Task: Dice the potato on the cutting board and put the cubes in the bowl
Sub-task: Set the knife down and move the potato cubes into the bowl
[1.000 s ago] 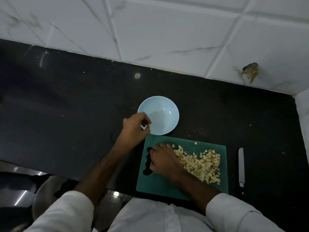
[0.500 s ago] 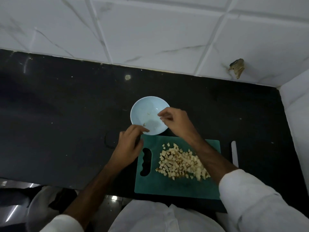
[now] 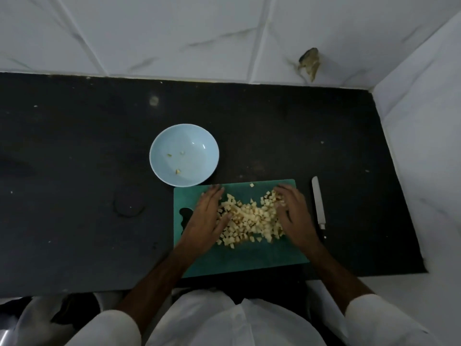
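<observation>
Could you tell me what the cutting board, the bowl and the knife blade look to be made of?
Cutting board: probably plastic, going by its flat, matte teal surface and moulded handle cut-out. Bowl: likely glazed ceramic or melamine; pale blue and smooth, with a small glossy highlight. Knife: the blade looks pale and dull, so ceramic or brushed steel; the dim light leaves it open.

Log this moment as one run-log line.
stage: gathering | left hand and right hand: flanking potato cubes on cutting board | bowl: few cubes | knife: idle

One bowl [image 3: 184, 155], one cutting board [image 3: 239, 255], one knife [image 3: 318, 202], two hands.
</observation>
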`<action>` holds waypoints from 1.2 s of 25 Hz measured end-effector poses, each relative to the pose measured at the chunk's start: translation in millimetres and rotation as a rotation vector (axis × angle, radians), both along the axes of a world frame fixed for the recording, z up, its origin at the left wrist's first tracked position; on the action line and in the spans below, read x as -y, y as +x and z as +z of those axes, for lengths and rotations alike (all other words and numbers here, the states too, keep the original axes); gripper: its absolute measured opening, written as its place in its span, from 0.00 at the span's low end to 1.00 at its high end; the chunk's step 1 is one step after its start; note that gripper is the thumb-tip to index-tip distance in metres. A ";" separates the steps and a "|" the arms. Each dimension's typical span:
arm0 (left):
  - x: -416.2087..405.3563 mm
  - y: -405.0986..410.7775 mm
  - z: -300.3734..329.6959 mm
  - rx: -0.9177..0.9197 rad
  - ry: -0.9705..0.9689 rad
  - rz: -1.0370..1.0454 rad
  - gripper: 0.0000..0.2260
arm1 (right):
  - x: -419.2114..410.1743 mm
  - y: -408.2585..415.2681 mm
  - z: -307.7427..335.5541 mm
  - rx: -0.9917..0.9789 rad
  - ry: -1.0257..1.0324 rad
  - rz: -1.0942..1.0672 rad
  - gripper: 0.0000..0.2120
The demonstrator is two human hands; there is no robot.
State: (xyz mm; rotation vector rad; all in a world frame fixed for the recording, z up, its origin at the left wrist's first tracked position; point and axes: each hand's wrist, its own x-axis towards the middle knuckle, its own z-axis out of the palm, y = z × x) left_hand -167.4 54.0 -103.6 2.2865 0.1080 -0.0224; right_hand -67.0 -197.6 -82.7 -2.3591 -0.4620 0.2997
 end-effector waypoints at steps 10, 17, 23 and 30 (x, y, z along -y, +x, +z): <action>70.0 3.6 -5.0 0.163 -0.262 0.302 0.21 | -41.7 -28.0 -25.1 0.174 0.177 0.092 0.21; 78.2 2.0 -4.9 0.190 -0.368 0.357 0.23 | -44.2 -34.5 -25.0 0.312 -0.219 0.348 0.33; 77.5 2.5 -1.3 0.110 -0.232 0.325 0.20 | -50.7 -31.3 -25.0 0.370 -0.291 0.333 0.25; 68.4 3.6 13.1 0.178 -0.449 0.466 0.18 | -58.9 -3.9 -15.4 0.468 -0.306 0.487 0.18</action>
